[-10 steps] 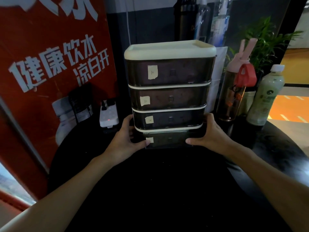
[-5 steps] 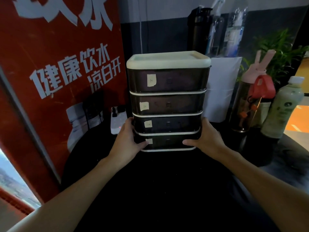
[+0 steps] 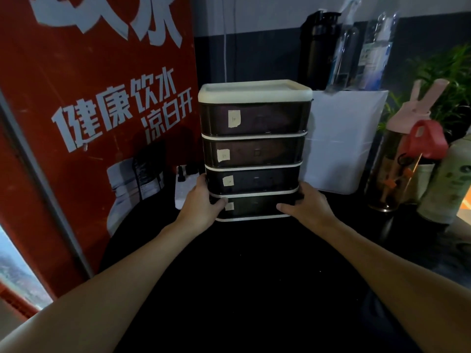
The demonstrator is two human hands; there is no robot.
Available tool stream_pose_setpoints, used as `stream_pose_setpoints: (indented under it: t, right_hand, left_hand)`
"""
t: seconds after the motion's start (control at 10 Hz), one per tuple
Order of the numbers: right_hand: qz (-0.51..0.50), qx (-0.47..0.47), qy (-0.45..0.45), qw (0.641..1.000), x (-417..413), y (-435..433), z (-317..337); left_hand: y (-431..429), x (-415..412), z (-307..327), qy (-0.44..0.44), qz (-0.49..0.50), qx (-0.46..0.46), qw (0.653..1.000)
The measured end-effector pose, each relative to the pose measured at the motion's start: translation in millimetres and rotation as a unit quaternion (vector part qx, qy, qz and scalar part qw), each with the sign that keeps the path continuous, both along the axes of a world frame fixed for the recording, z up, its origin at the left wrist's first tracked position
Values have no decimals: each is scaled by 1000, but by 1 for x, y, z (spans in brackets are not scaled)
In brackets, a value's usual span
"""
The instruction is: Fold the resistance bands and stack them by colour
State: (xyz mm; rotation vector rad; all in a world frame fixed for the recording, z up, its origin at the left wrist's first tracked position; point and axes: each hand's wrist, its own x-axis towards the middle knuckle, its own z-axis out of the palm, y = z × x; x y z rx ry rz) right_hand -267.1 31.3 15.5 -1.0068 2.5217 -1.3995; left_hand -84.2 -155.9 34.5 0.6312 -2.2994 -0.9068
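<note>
Gripping the drawer unit (image 3: 254,123) at its lower corners, the left hand (image 3: 201,205) and right hand (image 3: 305,207) clamp it from both sides, thumbs on the bottom drawer's front. This looks like preparation, with folding not yet begun. No resistance bands show; they may lie in the dark drawers. Next, a drawer probably needs pulling open. The black tabletop (image 3: 242,276) sits in a dim corner, with a red poster (image 3: 89,123), a power strip (image 3: 183,192), bottles (image 3: 443,184) and a plant (image 3: 448,80) nearby.
</note>
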Motion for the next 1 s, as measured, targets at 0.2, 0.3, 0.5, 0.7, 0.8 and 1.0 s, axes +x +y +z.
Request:
stream_pose_setpoints:
  t: [0.2,0.3,0.5,0.7,0.8,1.0]
  right_hand:
    - [56,-40,-89,994,-8,-12,-5]
    - [54,-69,-102,991,-8,-19,-5]
    - [48,-93,-104,989,-14,-30,-8]
    - [57,-85,-98,990,-27,-40,-11]
    - [66,-58,-84,993,-33,-39,-9]
    - [-27,-24,-1,999,-12,-23,60]
  left_hand:
    - [-9,-16,1,7,23,25,999]
    - [-13,-18,0,14,32,21,999]
    - [-24,-26,2,17,40,28,999]
    - [-39,-35,-2,31,34,32,998]
    - [-45,-36,-3,18,28,39,999]
    - [-35,-26,68,12,38,185,982]
